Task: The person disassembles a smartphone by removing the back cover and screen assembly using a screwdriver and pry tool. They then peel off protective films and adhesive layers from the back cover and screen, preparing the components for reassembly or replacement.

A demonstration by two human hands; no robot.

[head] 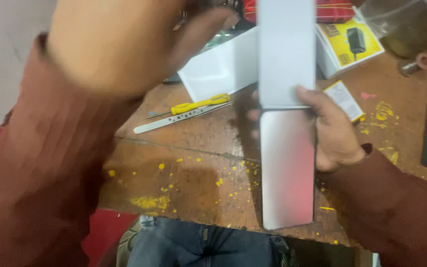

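White oblong box point(286, 54) and silvery slab point(287, 168) clamped in right hand point(333, 131); blurred left hand point(119, 44), grip unclear.

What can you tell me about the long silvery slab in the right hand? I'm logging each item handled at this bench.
The silvery slab is a flat, thin rectangle with rounded lower corners and a smooth, metal-looking face that shows a pinkish sheen. It stands upright, long side vertical, above the near edge of the wooden table. The right hand grips its upper right edge, thumb on the front. A white flat box lid or card overlaps its top. The left hand is blurred and apart from it.
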